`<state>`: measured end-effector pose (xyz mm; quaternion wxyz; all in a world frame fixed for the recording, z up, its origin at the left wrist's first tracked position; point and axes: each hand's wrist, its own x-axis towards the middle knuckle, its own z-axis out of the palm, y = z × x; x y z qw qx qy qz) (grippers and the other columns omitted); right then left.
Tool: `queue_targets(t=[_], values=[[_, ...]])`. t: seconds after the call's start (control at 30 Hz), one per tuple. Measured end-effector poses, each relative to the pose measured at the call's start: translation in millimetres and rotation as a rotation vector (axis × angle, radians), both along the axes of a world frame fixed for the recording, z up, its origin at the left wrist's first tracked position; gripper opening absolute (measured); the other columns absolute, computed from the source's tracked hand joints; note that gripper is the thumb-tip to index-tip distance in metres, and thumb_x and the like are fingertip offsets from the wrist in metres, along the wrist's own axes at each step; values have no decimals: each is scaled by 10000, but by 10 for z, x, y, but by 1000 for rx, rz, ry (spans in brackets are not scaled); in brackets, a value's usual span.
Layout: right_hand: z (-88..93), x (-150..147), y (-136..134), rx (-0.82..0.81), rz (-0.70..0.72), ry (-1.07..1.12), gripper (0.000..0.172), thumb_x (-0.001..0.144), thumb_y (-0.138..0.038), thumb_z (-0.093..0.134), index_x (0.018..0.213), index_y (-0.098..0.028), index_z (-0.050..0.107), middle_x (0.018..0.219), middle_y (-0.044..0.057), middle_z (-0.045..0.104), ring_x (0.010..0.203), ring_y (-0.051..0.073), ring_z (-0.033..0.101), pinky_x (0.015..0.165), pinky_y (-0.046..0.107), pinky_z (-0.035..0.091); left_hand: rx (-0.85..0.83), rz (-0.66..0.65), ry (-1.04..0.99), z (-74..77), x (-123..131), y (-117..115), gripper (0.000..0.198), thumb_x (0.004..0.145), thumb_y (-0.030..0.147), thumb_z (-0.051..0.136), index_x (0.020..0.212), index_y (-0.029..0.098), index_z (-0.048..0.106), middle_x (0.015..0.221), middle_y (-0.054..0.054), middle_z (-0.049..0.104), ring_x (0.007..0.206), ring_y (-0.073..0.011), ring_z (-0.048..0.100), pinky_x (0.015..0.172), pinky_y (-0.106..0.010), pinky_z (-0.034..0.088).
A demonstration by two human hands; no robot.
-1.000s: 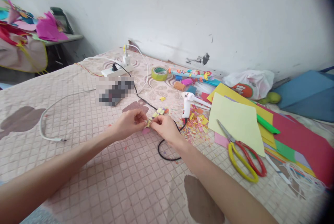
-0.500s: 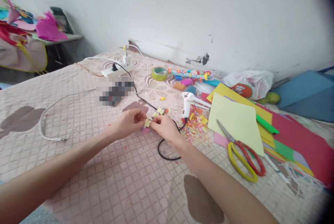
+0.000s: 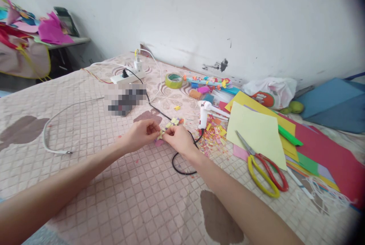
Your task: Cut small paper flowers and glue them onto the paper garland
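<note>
The pale pink cloth (image 3: pixel 128 199) is patterned with a grid and marked by brown patches (image 3: pixel 221 218). The clustered paper pieces (image 3: pixel 174 122) are coloured pale yellow and purple, the glue gun (image 3: pixel 203 115) white, the tape roll (image 3: pixel 173 83) yellow-green.

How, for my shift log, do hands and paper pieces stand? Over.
Right hand pinching pale-yellow paper pieces. Left hand fingertips alongside, grip unclear. Black cord looped close by; white glue gun to right.
</note>
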<state>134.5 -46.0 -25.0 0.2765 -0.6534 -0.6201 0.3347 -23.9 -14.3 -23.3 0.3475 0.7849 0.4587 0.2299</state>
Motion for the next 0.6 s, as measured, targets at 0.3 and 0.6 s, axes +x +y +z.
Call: queue_targets(t=[0.3, 0.6], values=[[14, -26, -1, 16, -13, -53, 110, 677, -228, 599, 607, -156, 643, 559, -12, 616, 538, 110, 546, 496, 198, 330, 26, 3, 50, -47, -23, 20, 126, 714, 275, 536, 684, 164, 589, 600, 9, 602, 525, -102, 500, 477, -206, 372], [27, -39, -3, 19, -9, -95, 134, 668, -254, 611, 571, -164, 636, 529, -12, 601, 531, 120, 547, 483, 208, 315, 34, -7, 37, -63, -32, 0, 120, 710, 272, 542, 681, 167, 592, 592, 8, 608, 519, -104, 506, 469, -205, 366]])
